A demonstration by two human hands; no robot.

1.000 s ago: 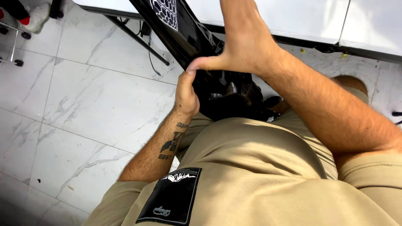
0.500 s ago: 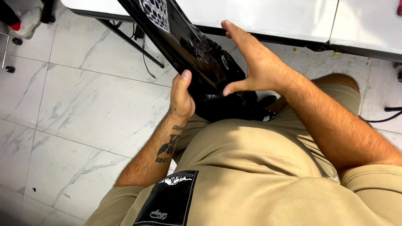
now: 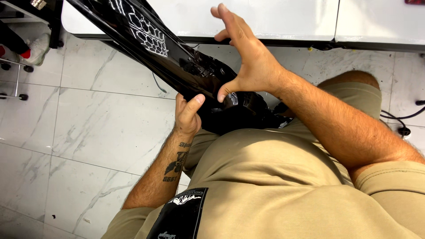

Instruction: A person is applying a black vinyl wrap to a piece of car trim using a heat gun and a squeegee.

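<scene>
A glossy black frame (image 3: 168, 62) is gripped from below by the closed left hand (image 3: 188, 116); the right hand (image 3: 248, 62) is held spread open, thumb touching it.

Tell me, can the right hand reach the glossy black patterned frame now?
Probably yes: the right hand hovers open just above the glossy black patterned frame, thumb nearly touching, with nothing between them; the left hand grips it lower.
</scene>
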